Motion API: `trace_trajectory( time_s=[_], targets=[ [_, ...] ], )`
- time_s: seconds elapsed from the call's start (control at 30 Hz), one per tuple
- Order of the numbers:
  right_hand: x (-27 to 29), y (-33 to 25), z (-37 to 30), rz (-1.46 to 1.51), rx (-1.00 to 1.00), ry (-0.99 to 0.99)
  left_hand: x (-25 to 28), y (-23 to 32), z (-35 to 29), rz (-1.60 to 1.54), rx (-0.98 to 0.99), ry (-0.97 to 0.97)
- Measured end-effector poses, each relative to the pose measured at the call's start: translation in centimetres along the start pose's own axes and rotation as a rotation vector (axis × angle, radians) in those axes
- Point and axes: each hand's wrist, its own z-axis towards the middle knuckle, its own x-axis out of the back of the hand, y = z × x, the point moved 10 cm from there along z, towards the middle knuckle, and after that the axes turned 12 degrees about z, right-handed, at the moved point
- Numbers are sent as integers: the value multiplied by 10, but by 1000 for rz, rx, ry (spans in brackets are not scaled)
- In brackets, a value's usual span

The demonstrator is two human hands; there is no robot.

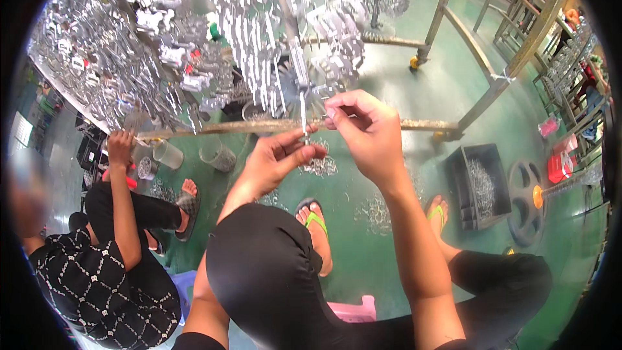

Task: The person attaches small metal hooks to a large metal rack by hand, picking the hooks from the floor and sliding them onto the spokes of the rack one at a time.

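In front of me hangs a straight metal rod (302, 111), with rows of shiny silver metal parts (249, 45) above it. My left hand (275, 159) is closed around the rod's lower end, thumb and fingers pinching it. Just right of the rod, my right hand (368, 128) is raised with thumb and forefinger pressed together. Something small and thin, seemingly metal, shows at those fingertips, but its kind is too small to make out.
A wooden frame bar (421, 125) crosses behind my hands. Small metal pieces lie on the green floor (363, 262). At right stands a black crate (481, 185) of metal pieces; at left, a plastic tub (219, 155). A co-worker (97, 272) sits left, one hand raised to the hanging parts.
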Motion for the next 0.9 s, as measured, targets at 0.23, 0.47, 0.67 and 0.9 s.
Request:
trace_trajectory(
  time_s=[0.23,0.47,0.67,0.9],
  targets=[
    [-5,-74,43,114,192,12,-12,9,-2,25,-39,-90],
    [-30,-96,71,20,244,-160,-18,22,-11,128,10,-227],
    [-38,-106,71,-54,174,-254,18,46,-27,618,138,-117],
    [-28,-111,65,-162,163,-253,17,255,-36,1045,-347,683]
  ],
)
